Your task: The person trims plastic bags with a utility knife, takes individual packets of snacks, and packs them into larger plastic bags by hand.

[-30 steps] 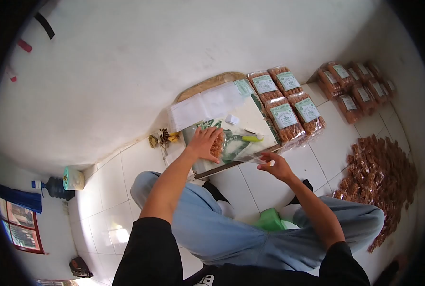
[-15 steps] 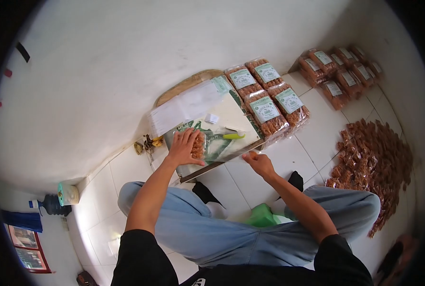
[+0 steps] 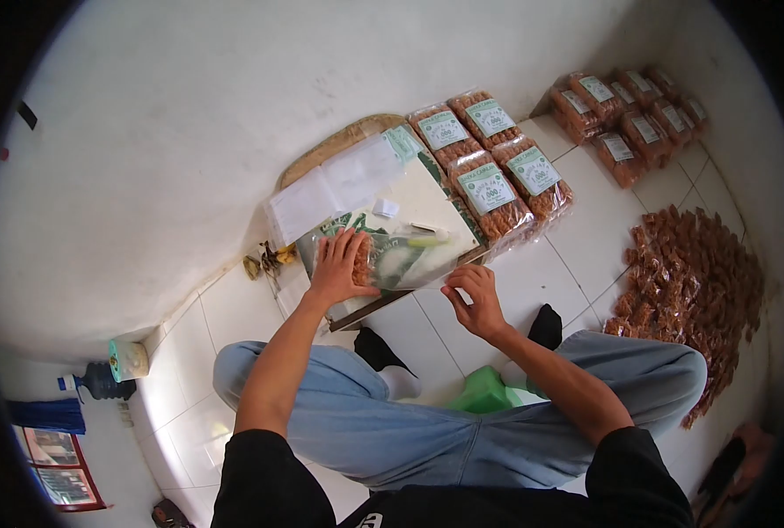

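Note:
My left hand [image 3: 339,268] lies with fingers spread over the filled end of a clear plastic bag [image 3: 401,264] on the low board [image 3: 432,198]. Brown snack pieces [image 3: 362,264] show inside the bag beside my thumb. The bag's loose end stretches right to my right hand [image 3: 471,297], whose thumb and fingers pinch its edge. Under the clear film lies a yellow-green tool [image 3: 423,241]. Just above sits a small white object [image 3: 386,209]. A stack of empty clear bags [image 3: 335,189] rests on the board's upper left.
Labelled snack packs [image 3: 489,189] stand right of the board, and more packs [image 3: 647,128] are in the far corner. A heap of small brown packets [image 3: 691,273] lies on the floor at right. A green object [image 3: 483,392] sits between my legs.
The view has shifted. My right hand has gone from spread fingers to a pinch at the bag's edge, and the bag's loose end is now spread over the tool. My left hand stays on the filled end.

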A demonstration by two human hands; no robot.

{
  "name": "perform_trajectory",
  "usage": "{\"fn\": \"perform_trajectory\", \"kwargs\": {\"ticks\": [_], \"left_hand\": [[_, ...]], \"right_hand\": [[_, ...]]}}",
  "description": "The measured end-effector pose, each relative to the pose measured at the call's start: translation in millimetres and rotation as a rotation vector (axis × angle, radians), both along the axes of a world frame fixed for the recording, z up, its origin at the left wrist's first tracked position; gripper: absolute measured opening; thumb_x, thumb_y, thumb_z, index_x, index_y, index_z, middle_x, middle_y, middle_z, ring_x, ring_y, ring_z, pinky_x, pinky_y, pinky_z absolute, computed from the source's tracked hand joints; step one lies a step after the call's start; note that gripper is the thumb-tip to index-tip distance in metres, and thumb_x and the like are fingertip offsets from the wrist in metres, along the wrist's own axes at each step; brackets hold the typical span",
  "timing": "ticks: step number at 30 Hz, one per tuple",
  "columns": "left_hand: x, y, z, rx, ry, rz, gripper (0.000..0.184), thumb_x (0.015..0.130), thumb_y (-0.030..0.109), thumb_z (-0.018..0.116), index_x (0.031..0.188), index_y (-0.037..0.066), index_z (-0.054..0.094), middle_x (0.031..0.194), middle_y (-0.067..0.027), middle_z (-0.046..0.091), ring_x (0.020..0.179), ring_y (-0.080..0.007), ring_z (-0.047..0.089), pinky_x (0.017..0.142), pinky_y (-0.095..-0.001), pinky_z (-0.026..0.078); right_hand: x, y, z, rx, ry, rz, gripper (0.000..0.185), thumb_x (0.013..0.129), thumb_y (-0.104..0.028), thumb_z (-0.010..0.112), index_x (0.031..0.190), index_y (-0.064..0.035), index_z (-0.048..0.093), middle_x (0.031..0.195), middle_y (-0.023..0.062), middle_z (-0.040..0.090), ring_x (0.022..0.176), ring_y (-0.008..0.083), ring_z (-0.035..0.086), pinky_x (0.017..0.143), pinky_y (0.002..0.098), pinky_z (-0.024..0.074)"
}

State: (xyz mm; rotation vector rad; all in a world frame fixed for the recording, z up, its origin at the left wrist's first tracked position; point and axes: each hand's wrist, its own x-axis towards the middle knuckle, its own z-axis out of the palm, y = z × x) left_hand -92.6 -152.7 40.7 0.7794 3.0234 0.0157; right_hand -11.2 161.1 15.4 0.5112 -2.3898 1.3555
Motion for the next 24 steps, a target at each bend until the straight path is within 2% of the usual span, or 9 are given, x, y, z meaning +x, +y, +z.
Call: {"fn": "perform_trajectory", "kwargs": {"ticks": [2, 5, 7, 11, 13, 17, 19, 21, 24], "left_hand": [[1.4, 1.5, 1.2, 0.000, -0.001, -0.003, 0.129, 0.052, 0.084, 0.066, 0.150, 0.013, 0.021, 0.151, -0.0152, 0.024, 0.143, -0.0336, 0.017, 0.113, -0.0593, 0.009], [1.2, 3.3, 3.1, -0.008, 0.013, -0.010, 0.127, 0.052, 0.083, 0.067, 0.149, 0.014, 0.022, 0.151, -0.0151, 0.025, 0.143, -0.0347, 0.018, 0.113, -0.0601, 0.009], [2.8, 3.8, 2.9, -0.013, 0.018, -0.015, 0.127, 0.052, 0.082, 0.067, 0.149, 0.014, 0.023, 0.150, -0.0151, 0.025, 0.142, -0.0352, 0.018, 0.112, -0.0605, 0.010], [-0.5, 0.8, 4.5, 0.013, 0.014, -0.031, 0.125, 0.052, 0.083, 0.066, 0.148, 0.014, 0.025, 0.149, -0.0148, 0.027, 0.142, -0.0354, 0.018, 0.112, -0.0607, 0.010], [0.8, 2.7, 4.4, 0.025, 0.014, -0.031, 0.125, 0.052, 0.083, 0.066, 0.148, 0.014, 0.025, 0.149, -0.0148, 0.028, 0.142, -0.0353, 0.019, 0.112, -0.0608, 0.010], [2.5, 3.6, 5.7, 0.045, 0.027, -0.020, 0.123, 0.053, 0.081, 0.067, 0.147, 0.013, 0.027, 0.148, -0.0153, 0.029, 0.141, -0.0356, 0.020, 0.112, -0.0606, 0.010], [1.7, 2.6, 3.5, 0.071, 0.015, -0.051, 0.123, 0.053, 0.081, 0.067, 0.147, 0.013, 0.027, 0.147, -0.0156, 0.030, 0.141, -0.0358, 0.020, 0.112, -0.0606, 0.010], [-0.4, 2.0, 1.6, 0.055, 0.029, -0.053, 0.124, 0.053, 0.082, 0.067, 0.147, 0.010, 0.028, 0.147, -0.0160, 0.030, 0.141, -0.0357, 0.020, 0.112, -0.0599, 0.009], [-1.1, 2.2, 2.1, 0.090, 0.020, -0.064, 0.126, 0.053, 0.081, 0.068, 0.146, 0.008, 0.027, 0.148, -0.0161, 0.029, 0.141, -0.0352, 0.020, 0.113, -0.0590, 0.008]], "right_hand": [[5.6, 0.9, -0.6, -0.057, -0.048, 0.019, 0.036, 0.078, -0.025, 0.077, 0.107, -0.0091, 0.064, 0.102, 0.0050, 0.065, 0.111, 0.0261, 0.054, 0.096, 0.0396, 0.0345], [8.6, 0.2, 5.3, -0.002, -0.203, -0.117, 0.039, 0.079, -0.024, 0.077, 0.113, -0.0115, 0.063, 0.106, 0.0044, 0.065, 0.119, 0.0233, 0.051, 0.102, 0.0401, 0.0295], [5.5, 2.1, -5.1, 0.088, -0.337, -0.014, 0.042, 0.079, -0.028, 0.077, 0.117, -0.0174, 0.064, 0.111, 0.0005, 0.065, 0.125, 0.0220, 0.046, 0.107, 0.0428, 0.0227], [-1.9, 12.3, -22.8, 0.187, -0.338, 0.063, 0.045, 0.076, -0.032, 0.078, 0.118, -0.0231, 0.064, 0.116, -0.0037, 0.065, 0.128, 0.0232, 0.043, 0.109, 0.0473, 0.0187], [-3.0, 17.4, -20.3, 0.204, -0.222, 0.091, 0.042, 0.076, -0.031, 0.078, 0.116, -0.0249, 0.066, 0.121, -0.0062, 0.064, 0.131, 0.0237, 0.040, 0.110, 0.0508, 0.0165], [-2.8, 16.3, -5.1, 0.191, -0.284, 0.072, 0.037, 0.077, -0.029, 0.077, 0.113, -0.0241, 0.068, 0.122, -0.0062, 0.063, 0.133, 0.0237, 0.039, 0.110, 0.0541, 0.0142], [-4.5, 16.1, -11.5, 0.156, -0.287, 0.005, 0.038, 0.075, -0.024, 0.077, 0.112, -0.0247, 0.068, 0.119, -0.0045, 0.065, 0.133, 0.0248, 0.040, 0.110, 0.0566, 0.0144], [-9.4, 18.6, -26.6, 0.221, -0.308, -0.007, 0.023, 0.077, -0.021, 0.075, 0.099, -0.0241, 0.072, 0.110, -0.0076, 0.067, 0.133, 0.0229, 0.040, 0.108, 0.0613, 0.0124], [-10.7, 24.7, -23.3, 0.217, -0.301, -0.002, 0.012, 0.078, -0.021, 0.073, 0.090, -0.0225, 0.072, 0.101, -0.0069, 0.068, 0.130, 0.0206, 0.043, 0.108, 0.0613, 0.0131]]}}
